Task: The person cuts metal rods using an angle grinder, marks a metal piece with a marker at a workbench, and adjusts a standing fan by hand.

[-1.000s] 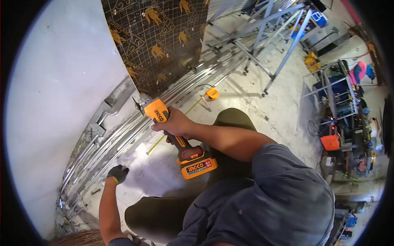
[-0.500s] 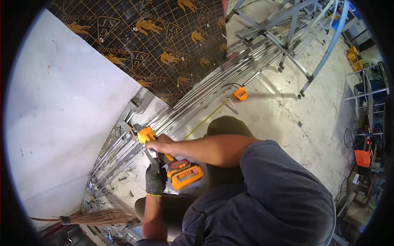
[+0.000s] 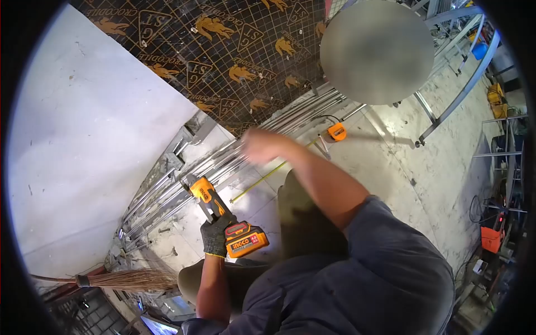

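My left hand, in a dark knitted glove, is closed around the grip of an orange and black cordless angle grinder. Its orange battery pack points towards my knees, and its grey head lies over metal bars. A short light metal strip shows between the glove and the tool; I cannot tell if it is held. My bare right hand is off the tool, above the long metal tubes. Motion smears its fingers.
An orange tape measure lies on the floor, its yellow blade drawn out towards me. A dark printed board and a white panel stand ahead. A straw broom lies at left. A person's blurred head is at upper right.
My right hand has let go of the grinder and moved forward and right over the tubes. The left hand stays at the grinder. The blurred head has come into view.
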A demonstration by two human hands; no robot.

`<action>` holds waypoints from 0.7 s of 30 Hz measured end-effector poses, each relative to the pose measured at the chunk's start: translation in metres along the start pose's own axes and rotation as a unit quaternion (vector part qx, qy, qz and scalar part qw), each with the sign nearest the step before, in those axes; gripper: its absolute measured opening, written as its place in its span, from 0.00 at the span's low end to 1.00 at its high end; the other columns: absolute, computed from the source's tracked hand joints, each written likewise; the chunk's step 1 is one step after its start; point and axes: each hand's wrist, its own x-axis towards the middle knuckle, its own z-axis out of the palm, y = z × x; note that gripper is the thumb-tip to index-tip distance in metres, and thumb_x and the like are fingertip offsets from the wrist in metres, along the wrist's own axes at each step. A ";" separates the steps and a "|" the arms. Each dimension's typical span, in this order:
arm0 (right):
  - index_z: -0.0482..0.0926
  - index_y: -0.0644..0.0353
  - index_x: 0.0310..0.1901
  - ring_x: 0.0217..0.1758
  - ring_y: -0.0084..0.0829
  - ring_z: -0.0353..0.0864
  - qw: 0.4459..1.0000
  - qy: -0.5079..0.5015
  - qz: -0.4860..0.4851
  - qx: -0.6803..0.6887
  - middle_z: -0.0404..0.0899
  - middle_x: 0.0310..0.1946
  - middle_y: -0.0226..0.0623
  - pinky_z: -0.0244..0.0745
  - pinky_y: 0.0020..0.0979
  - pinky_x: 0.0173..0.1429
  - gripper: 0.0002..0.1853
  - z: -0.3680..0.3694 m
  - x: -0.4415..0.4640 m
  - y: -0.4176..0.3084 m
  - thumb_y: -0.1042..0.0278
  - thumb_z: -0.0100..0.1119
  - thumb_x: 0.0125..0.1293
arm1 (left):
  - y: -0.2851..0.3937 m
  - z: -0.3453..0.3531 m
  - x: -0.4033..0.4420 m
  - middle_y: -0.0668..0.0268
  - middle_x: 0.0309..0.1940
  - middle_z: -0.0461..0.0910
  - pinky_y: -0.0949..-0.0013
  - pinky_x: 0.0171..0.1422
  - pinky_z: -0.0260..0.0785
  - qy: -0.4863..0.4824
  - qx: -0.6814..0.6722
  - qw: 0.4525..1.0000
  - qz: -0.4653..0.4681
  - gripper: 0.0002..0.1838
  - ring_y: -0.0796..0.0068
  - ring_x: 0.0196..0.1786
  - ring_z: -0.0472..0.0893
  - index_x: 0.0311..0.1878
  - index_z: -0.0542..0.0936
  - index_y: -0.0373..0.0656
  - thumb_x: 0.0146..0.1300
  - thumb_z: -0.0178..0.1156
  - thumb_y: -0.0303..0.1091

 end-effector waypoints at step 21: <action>0.73 0.44 0.68 0.57 0.48 0.88 0.858 -0.002 0.510 -0.059 0.85 0.56 0.46 0.85 0.50 0.54 0.25 0.174 -0.247 0.235 0.57 0.63 0.71 | -0.010 -0.038 -0.004 0.63 0.26 0.87 0.64 0.34 0.78 0.079 0.315 0.945 0.051 0.16 0.74 0.27 0.84 0.35 0.88 0.34 0.55 0.77 0.40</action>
